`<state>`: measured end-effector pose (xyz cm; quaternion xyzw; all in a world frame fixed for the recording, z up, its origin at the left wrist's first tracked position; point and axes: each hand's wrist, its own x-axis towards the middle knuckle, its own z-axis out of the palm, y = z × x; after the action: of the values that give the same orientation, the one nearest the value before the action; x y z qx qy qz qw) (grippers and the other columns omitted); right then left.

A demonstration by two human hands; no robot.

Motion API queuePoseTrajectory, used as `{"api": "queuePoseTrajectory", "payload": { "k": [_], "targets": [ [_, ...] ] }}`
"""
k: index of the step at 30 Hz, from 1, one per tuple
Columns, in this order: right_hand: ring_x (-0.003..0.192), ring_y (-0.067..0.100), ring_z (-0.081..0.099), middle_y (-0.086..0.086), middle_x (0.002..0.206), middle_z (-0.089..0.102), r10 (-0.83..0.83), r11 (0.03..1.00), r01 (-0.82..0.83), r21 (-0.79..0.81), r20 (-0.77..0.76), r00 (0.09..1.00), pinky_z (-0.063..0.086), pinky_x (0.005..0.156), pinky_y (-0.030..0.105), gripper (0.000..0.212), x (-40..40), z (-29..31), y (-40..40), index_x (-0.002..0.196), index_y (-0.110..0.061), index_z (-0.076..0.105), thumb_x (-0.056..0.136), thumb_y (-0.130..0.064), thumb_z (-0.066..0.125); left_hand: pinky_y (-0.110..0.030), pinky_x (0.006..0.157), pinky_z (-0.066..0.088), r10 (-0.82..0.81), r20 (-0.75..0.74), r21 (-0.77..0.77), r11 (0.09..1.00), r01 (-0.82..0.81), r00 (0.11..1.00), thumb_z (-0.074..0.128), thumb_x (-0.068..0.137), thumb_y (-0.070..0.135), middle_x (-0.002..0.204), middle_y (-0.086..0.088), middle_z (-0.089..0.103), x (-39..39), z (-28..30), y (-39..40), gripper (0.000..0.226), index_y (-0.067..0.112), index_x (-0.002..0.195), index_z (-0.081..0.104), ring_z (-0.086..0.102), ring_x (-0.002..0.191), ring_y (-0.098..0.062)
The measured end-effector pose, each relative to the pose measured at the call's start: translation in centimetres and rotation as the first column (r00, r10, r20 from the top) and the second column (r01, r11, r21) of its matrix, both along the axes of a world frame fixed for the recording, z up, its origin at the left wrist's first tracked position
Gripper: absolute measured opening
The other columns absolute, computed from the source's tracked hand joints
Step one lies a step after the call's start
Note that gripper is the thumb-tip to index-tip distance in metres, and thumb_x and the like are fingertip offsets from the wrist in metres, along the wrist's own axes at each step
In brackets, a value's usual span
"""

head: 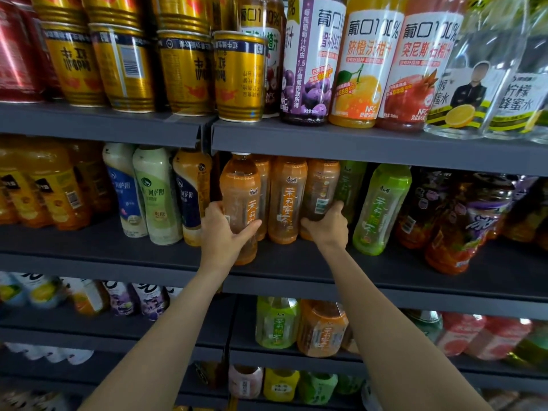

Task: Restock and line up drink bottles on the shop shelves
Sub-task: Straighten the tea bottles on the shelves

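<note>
Mostly stocked already, judging by the full rows on every shelf. Left hand [222, 232] is wrapped around an orange tea bottle [240, 203], thumb across its front, the other fingers behind it; this bottle stands nearer the front edge of the middle shelf [385, 271] than its neighbours. Right hand [327, 225] is closed on another orange bottle [321, 188] at its base, thumb in front, fingers curled round the right side. That one shows a barcode towards the camera, so its label faces the wrong way.

Between the two hands stands a third orange bottle [287, 200], untouched, label forward. Just right of the right-hand fingers is a green tea bottle [382, 209], tilted and out of line. Left of the left-hand fingers are milk tea bottles [157, 194], upright.

Left to do, as I read it: push the left bottle back level, turn the right bottle label-out, straighten the green one. The lower shelves look untidy too, but are blurred.

Writing: the orange labels read 茉莉蜜茶 with a small 康师傅 mark. Above the hands, juice bottles [367, 63] read 葡口100%, plus 脐橙 and NFC. Gold cans [238, 75] sit upside down, text inverted. Far right, clear bottles [516, 93] read 柠檬蜂蜜水. The milk tea label reads 阿萨姆.
</note>
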<state>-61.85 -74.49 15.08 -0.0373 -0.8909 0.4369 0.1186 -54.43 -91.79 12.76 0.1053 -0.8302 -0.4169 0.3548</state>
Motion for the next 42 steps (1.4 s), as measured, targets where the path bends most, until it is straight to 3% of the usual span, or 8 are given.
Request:
{"api": "queuePoseTrajectory", "payload": {
  "k": [8,14,18,23,26,30,35,42],
  "targets": [
    [0.098,0.034,0.06,0.014,0.11,0.059,0.101,0.991,-0.096,0.095,-0.049,0.994,0.053,0.073,0.042,0.064,1.7,-0.7,1.9,0.113,-0.006,0.036,0.072,-0.035,0.075,-0.046,0.093,0.045,0.024,-0.016,0.01,1.0,-0.024,1.0,0.076,0.07,0.042,0.113,-0.011,0.049,0.0,0.0,0.4,0.069,0.005,0.117,0.042,0.049,0.109,-0.027],
    [0.127,0.035,0.037,0.019,0.135,0.037,-0.018,0.99,0.014,0.137,0.029,0.999,0.039,0.099,0.044,0.089,1.0,-0.3,1.4,0.133,-0.006,0.027,0.071,-0.046,0.075,-0.047,0.095,0.044,0.005,-0.004,0.051,0.999,-0.005,1.0,0.077,0.068,0.042,0.114,-0.01,0.05,0.1,0.0,0.3,0.068,0.01,0.116,0.04,0.049,0.111,-0.026],
    [0.133,0.038,0.022,0.02,0.143,0.024,0.035,0.998,-0.04,0.056,0.084,0.996,0.029,0.106,0.046,0.078,0.5,-0.3,1.4,0.136,-0.006,0.031,0.076,-0.038,0.072,-0.047,0.094,0.044,0.005,0.007,0.046,0.999,-0.005,1.0,0.076,0.069,0.043,0.115,-0.01,0.049,0.2,0.0,0.3,0.07,0.008,0.118,0.04,0.048,0.111,-0.027],
    [0.111,0.034,0.054,0.018,0.119,0.054,0.008,0.986,-0.01,-0.168,-0.011,1.0,0.049,0.086,0.041,0.063,0.7,-1.1,1.3,0.108,-0.006,0.033,0.07,-0.024,0.079,-0.047,0.094,0.044,0.019,0.008,0.038,0.999,-0.02,1.0,0.076,0.068,0.043,0.114,-0.011,0.049,0.1,0.1,0.4,0.072,0.006,0.118,0.04,0.048,0.111,-0.027],
    [0.107,0.035,0.057,0.019,0.119,0.056,-0.099,0.957,0.093,-0.276,-0.009,0.995,0.046,0.078,0.034,0.069,1.0,-1.2,0.7,0.119,-0.004,0.029,0.074,-0.024,0.077,-0.047,0.094,0.045,0.014,0.006,0.037,0.999,-0.014,1.0,0.076,0.068,0.044,0.113,-0.01,0.049,0.0,0.1,0.4,0.071,0.007,0.117,0.041,0.049,0.11,-0.026],
    [0.125,0.038,0.042,0.014,0.132,0.049,0.01,0.991,-0.006,-0.137,0.025,1.0,0.035,0.103,0.052,0.084,0.0,-1.8,1.2,0.138,-0.008,0.025,0.075,-0.034,0.073,-0.047,0.093,0.046,0.011,0.005,0.041,0.999,-0.011,1.0,0.075,0.067,0.045,0.113,-0.011,0.051,0.0,0.0,0.3,0.071,0.007,0.116,0.041,0.05,0.11,-0.027],
    [0.113,0.035,0.053,0.015,0.119,0.059,0.057,0.996,-0.058,-0.061,-0.022,0.998,0.046,0.093,0.05,0.058,-0.6,-2.5,1.6,0.122,-0.007,0.051,0.076,-0.036,0.071,-0.049,0.092,0.046,0.007,0.002,0.048,0.999,-0.007,1.0,0.074,0.065,0.049,0.113,-0.013,0.052,-0.1,0.0,0.4,0.075,0.006,0.117,0.041,0.051,0.11,-0.028],
    [0.113,0.03,0.054,0.013,0.122,0.059,0.154,0.985,-0.154,-0.079,-0.003,0.988,0.044,0.09,0.033,0.048,-1.9,-0.9,1.5,0.123,-0.005,0.051,0.082,-0.021,0.069,-0.049,0.094,0.045,0.0,0.007,0.069,0.998,0.0,1.0,0.076,0.066,0.046,0.114,-0.012,0.051,-0.2,-0.2,0.3,0.073,0.008,0.118,0.04,0.05,0.111,-0.027]
  ]
}}
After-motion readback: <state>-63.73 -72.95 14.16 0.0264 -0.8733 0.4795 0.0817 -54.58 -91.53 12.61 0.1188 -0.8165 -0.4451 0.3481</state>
